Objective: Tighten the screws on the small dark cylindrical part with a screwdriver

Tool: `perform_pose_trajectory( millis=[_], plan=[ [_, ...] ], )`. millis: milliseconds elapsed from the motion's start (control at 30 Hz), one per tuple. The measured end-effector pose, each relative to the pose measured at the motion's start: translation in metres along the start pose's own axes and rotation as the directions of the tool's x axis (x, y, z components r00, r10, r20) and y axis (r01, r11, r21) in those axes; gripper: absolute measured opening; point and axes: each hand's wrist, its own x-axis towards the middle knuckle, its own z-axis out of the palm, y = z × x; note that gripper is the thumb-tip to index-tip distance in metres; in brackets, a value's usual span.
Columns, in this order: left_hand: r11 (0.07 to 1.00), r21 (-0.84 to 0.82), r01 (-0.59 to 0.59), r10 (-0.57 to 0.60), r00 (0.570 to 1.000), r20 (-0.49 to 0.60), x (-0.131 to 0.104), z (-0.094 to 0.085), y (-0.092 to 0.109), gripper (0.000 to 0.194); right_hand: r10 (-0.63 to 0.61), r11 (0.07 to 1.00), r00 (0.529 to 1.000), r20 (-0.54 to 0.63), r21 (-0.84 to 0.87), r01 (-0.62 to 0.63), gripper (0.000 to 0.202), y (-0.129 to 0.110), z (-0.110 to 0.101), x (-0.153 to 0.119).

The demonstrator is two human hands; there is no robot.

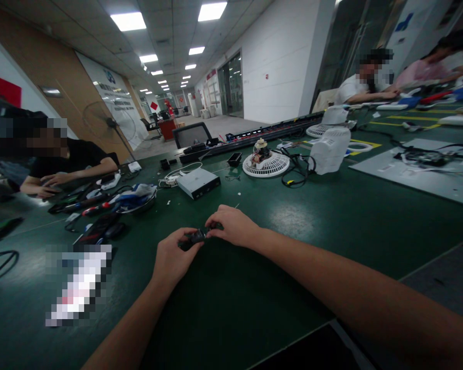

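Note:
My left hand (177, 257) is closed round a small black cylindrical part (197, 236), held between thumb and fingers above the green table (231, 308). Close by on its right, my right hand (231, 226) pinches at the part's near end with thumb and forefinger. Something small and metallic seems to lie between these fingertips, too small to name. A thin pale sliver sticks up by the back of my right hand. Beyond both hands, a silver and black box-shaped drive (198, 183) lies on the tabletop.
A white fan grille with a motor (262, 160) and a white plastic housing (331, 150) stand further back. At left lie tools, cables and a blue-white cloth (137, 195). A white board with wiring (420, 169) lies right. Other people sit at left and far right.

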Motion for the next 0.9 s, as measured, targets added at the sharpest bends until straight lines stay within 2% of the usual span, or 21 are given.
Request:
perform_pose_trajectory(
  millis=[233, 433, 567, 767, 900],
  plan=[
    [0.992, -0.066, -0.107, 0.108, 0.994, 0.004, -0.001, 0.001, 0.001, 0.024, 0.024, 0.999, 1.000, 0.005, 0.025, -0.024, 0.026, 0.001, 0.001, 0.000],
    [0.992, -0.055, -0.109, 0.108, 0.994, -0.015, -0.001, 0.001, -0.001, 0.026, -0.024, 0.999, 0.998, -0.053, 0.046, 0.027, 0.017, -0.002, -0.003, -0.002],
    [0.995, -0.042, -0.090, 0.090, 0.996, -0.008, -0.001, 0.000, 0.001, 0.026, -0.048, 0.998, 0.999, -0.009, -0.030, 0.048, 0.012, -0.001, -0.003, -0.001],
    [1.000, 0.016, -0.025, 0.024, 0.998, 0.065, 0.001, 0.000, -0.001, 0.024, -0.087, 0.991, 0.992, 0.095, -0.090, 0.096, 0.045, 0.004, 0.003, -0.001],
    [0.999, 0.038, -0.012, 0.010, 0.999, 0.054, 0.001, 0.000, -0.003, 0.024, -0.120, 0.981, 0.980, 0.157, -0.133, 0.141, 0.033, 0.002, 0.010, 0.000]
  ],
)
